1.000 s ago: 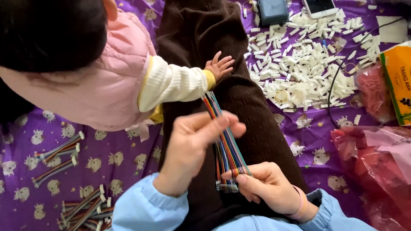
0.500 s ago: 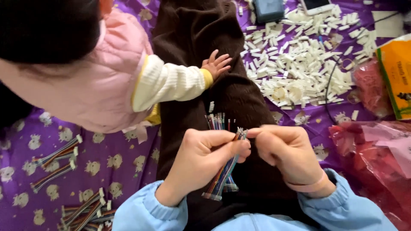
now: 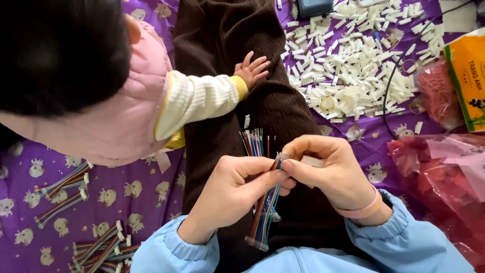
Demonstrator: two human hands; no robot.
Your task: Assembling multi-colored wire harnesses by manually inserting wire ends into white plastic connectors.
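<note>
At the far left, finished bundles of coloured wires [image 3: 59, 184] lie on the purple patterned cloth [image 3: 136, 202], and more of them [image 3: 98, 247] sit near the bottom edge. Above them a small child in a pink vest [image 3: 126, 111] leans in, one cream sleeve stretched out and a little hand [image 3: 251, 69] resting on the dark brown corduroy [image 3: 222, 45] that runs down the middle.

Lower in the middle, the person's left hand [image 3: 233, 194] is closed in a pinch around a bundle of multicoloured wires [image 3: 263, 217], thumb and fingers pressed on its upper end; the bundle hangs toward the near edge, ending in a white connector. A second row of loose wire ends [image 3: 254, 142] lies on the corduroy just beyond.

Touching it from the right, the right hand [image 3: 336, 174] pinches narrowly at the same wire tips and holds a small white connector housing [image 3: 313, 161] under its fingers.

Farther right, a heap of white connector housings [image 3: 353, 65] spreads over the cloth, with a yellow packet [image 3: 467, 76] and red plastic bags [image 3: 444, 167] at the right edge.
</note>
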